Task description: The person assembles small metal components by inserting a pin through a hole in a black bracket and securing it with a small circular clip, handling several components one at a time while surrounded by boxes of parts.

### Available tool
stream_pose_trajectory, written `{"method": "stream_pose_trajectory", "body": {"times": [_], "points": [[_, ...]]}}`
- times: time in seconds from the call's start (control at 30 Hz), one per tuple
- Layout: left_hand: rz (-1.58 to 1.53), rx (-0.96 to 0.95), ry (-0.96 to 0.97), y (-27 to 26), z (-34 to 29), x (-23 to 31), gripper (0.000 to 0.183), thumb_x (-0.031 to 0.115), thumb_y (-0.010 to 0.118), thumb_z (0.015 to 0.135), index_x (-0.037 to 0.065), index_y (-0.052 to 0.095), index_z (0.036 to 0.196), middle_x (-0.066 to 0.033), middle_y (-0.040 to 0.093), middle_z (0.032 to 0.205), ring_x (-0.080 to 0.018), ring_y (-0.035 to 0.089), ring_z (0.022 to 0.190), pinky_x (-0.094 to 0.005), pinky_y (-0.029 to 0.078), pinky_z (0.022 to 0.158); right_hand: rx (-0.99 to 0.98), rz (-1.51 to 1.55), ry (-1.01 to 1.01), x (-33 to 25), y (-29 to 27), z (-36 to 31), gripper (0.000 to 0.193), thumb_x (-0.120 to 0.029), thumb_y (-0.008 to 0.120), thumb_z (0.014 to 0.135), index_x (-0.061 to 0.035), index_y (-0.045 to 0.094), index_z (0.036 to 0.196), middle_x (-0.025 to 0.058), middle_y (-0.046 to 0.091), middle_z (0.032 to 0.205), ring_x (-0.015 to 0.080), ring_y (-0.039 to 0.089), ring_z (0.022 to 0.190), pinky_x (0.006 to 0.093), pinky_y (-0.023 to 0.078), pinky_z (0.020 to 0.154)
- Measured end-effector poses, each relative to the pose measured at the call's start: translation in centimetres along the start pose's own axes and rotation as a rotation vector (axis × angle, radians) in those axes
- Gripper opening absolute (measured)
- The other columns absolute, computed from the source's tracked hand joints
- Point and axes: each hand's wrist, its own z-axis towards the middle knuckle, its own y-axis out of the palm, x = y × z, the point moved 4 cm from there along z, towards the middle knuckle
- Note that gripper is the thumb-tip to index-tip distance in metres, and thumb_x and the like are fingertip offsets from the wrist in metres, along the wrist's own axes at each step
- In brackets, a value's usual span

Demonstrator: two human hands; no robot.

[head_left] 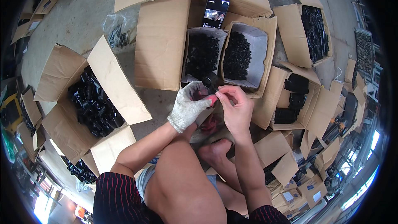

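The left hand (190, 104), in a pale glove with a red thumb tip, is curled in a grasp on a black part (210, 82), which sits at its fingertips just before the near edge of a large carton (161, 45); the right hand (238, 107), bare, brings its thumb and forefinger together beside that red tip; whether they grip the part or some small piece I cannot tell; the gloved fingers hide some of the part. Beyond the hands, the carton holds a left tray (222, 36) and a right tray (258, 54), both with small black pieces; a phone (216, 12) leans upright behind them; an open box (118, 81) of glossy black parts stands to the left, another box (325, 105) with black bundles to the right; a clear plastic bag (118, 29) lies on the floor farther off.
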Motion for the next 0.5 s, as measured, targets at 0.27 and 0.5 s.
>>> {"method": "stream_pose_trajectory", "body": {"times": [0.27,0.5], "points": [[0.025,0.000,-0.008,-0.2,0.0,0.1,0.026,0.007,0.086,0.080,0.003,0.064,0.093,0.0021,0.060,0.083,-0.0057,0.054,0.078,-0.0243,0.050,0.071,-0.019,-0.202,-0.161,-1.6,0.1,0.3,0.010,-0.002,0.076,0.089,0.0005,0.071,0.098,0.0127,0.074,0.094,0.0252,0.073,0.083,0.0341,0.057,0.076],[0.004,0.024,0.037,-0.2,0.2,-0.3,0.026,0.008,0.086,0.080,0.003,0.064,0.094,0.0017,0.060,0.083,-0.0055,0.055,0.079,-0.0250,0.051,0.072,-0.009,-0.345,-0.174,-1.4,0.8,0.2,0.015,-0.012,0.074,0.093,-0.0011,0.069,0.102,0.0132,0.072,0.092,0.0316,0.070,0.082,0.0398,0.055,0.074]]}}
